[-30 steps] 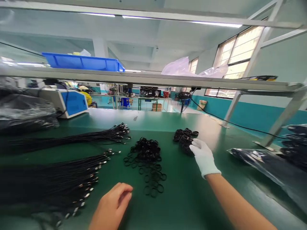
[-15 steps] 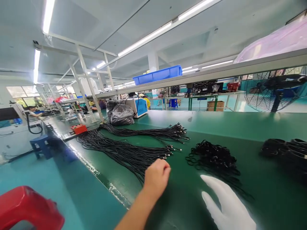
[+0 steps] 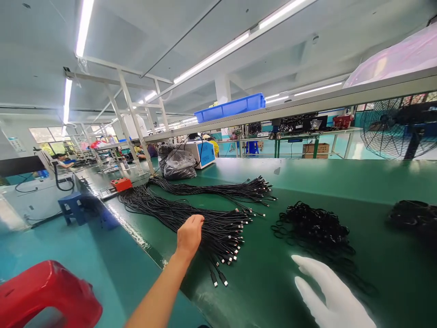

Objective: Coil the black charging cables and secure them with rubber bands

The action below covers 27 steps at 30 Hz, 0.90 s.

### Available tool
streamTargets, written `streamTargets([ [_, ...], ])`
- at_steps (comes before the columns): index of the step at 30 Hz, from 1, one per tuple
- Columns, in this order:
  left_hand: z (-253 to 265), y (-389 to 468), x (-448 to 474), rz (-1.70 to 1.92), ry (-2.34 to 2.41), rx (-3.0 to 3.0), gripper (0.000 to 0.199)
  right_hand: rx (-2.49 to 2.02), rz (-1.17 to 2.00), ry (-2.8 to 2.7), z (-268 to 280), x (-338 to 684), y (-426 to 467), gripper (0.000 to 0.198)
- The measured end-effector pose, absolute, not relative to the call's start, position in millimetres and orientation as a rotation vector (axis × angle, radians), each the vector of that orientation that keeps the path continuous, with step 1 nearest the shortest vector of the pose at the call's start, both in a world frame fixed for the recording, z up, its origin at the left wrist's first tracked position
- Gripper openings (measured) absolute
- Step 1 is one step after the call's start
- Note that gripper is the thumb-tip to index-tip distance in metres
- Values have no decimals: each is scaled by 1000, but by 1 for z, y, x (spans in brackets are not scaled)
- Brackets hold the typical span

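Note:
Over the near bundle of black USB cables [image 3: 164, 214], my bare left hand [image 3: 190, 233] is closed, its fingers curled together. Whether a cable is pinched in it is hidden by the hand itself. The bundle's metal plugs fan out just right of that hand, two of them [image 3: 219, 279] lying closest to me. A white glove covers my right hand [image 3: 329, 289], which is open, thumb and fingers apart, holding nothing. Just beyond it is a heap of thin black loops [image 3: 314, 225]. Behind the near bundle lies a second bundle of black cables [image 3: 218, 189].
A grey shelf [image 3: 293, 109] spans the green bench [image 3: 307, 177], carrying a blue tray [image 3: 232, 108]. Dark coils [image 3: 414, 216] lie at right, a plastic bag [image 3: 179, 164] and blue-white machine [image 3: 205, 155] at the back. A red plastic stool [image 3: 48, 291] stands lower left.
My left hand has moved left and back along the near bundle, uncovering its plug ends. The right hand keeps its open shape. The whole view has shifted slightly.

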<state>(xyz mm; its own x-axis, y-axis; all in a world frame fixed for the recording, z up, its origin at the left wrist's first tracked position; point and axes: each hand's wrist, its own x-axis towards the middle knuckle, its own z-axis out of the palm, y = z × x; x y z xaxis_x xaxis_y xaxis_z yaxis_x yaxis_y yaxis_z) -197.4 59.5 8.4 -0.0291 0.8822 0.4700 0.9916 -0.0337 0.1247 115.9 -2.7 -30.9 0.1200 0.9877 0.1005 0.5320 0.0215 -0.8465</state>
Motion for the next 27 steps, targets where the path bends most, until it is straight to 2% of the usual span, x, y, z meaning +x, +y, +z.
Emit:
streamTargets([
  [5, 19, 20, -141, -748, -1650, -2241, 29, -1466, 1211, -1225, -13, 117, -5, 55],
  [9, 27, -2, -85, -608, -1221, -2526, 32, -903, 2074, -1137, -1, 121, -16, 58],
  [11, 34, -2, -68, -597, -1209, -2518, 31, -682, 2313, -1117, 0, 122, -20, 48],
  [13, 39, 3, -55, -633, -1283, -2590, 29, -632, 2427, -1143, -4, 124, -19, 36],
  [16, 44, 10, -42, -551, -1337, -2926, 28, -600, 2478, -1091, -15, 127, -10, 33],
  [18, 46, 12, -35, -463, -1393, -3071, 19, -555, 2463, -1078, -24, 127, -4, 31],
  [21, 52, 17, -30, -510, -1453, -3228, 15, -399, 2566, -1006, -37, 123, 1, 38],
  [24, 58, 27, -33, -728, -1461, -3380, 14, -171, 2683, -896, -46, 119, 5, 48],
  [27, 60, 37, -37, -853, -1448, -3425, 12, -63, 2741, -882, -53, 118, 8, 47],
])
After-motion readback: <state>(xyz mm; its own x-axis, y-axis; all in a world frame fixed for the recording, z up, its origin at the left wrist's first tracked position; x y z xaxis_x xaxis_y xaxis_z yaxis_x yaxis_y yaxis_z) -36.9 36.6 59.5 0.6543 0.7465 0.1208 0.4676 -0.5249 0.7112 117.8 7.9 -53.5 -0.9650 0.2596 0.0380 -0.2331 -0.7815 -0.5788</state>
